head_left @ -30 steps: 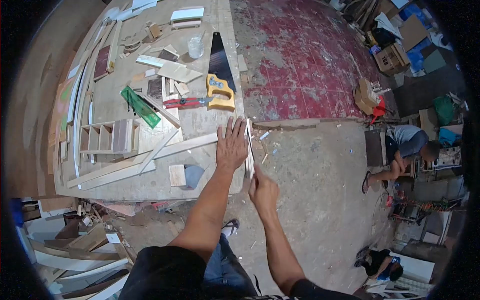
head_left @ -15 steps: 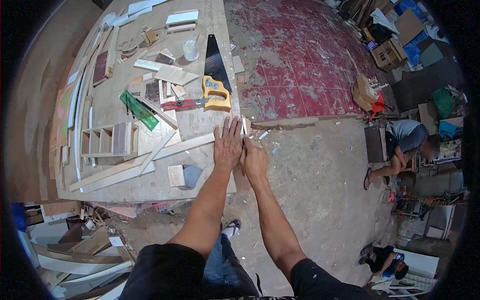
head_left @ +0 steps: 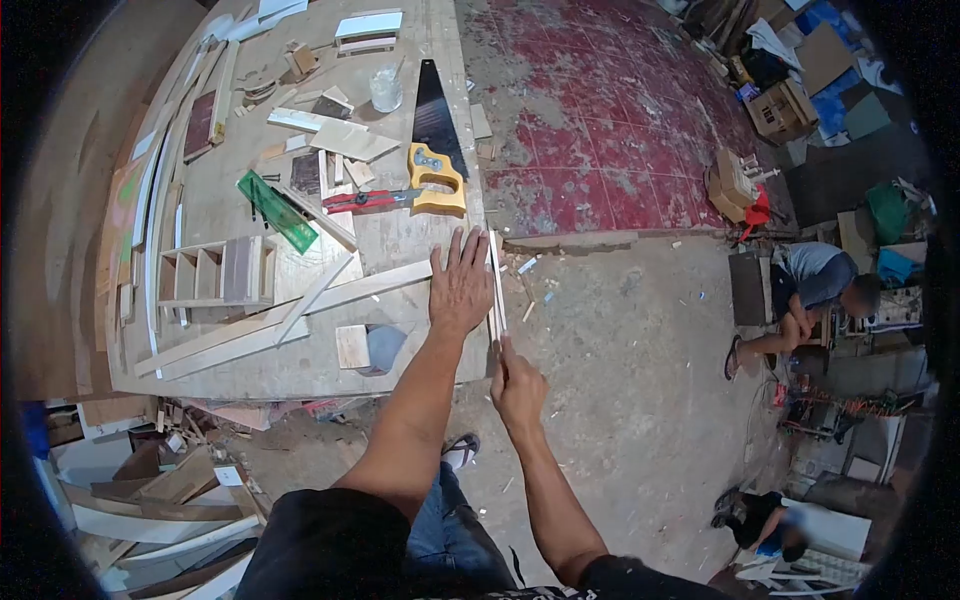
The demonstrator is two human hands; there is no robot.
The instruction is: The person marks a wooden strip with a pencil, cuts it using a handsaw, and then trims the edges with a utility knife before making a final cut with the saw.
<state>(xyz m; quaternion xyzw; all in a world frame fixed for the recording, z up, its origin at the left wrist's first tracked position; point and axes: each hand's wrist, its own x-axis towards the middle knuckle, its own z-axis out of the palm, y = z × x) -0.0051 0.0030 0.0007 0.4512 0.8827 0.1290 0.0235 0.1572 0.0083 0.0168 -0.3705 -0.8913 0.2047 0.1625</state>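
Note:
My left hand (head_left: 461, 285) lies flat, fingers stretched forward, over the right end of a long pale wood strip (head_left: 375, 285) near the table's edge. Beside it, a thin pale strip (head_left: 496, 285) runs along that edge. My right hand (head_left: 520, 388) is closed at the near end of this thin strip, its index finger and thumb forward; what they pinch, if anything, cannot be made out. Beyond my left hand rests a handsaw (head_left: 436, 165) with a yellow handle. A red-handled tool (head_left: 368, 200) touches that handle.
On the table (head_left: 400, 235) are a green plastic piece (head_left: 278, 212), a small compartmented wooden frame (head_left: 215, 274), a clear jar (head_left: 385, 90), a block with a grey rounded part (head_left: 370, 349) and offcuts. Two people sit at the right, one on a box (head_left: 751, 290). Scrap wood lies lower left.
My right hand has slid toward my body along the table's edge, away from my left hand, exposing more of the thin strip. My left hand stays nearly in place.

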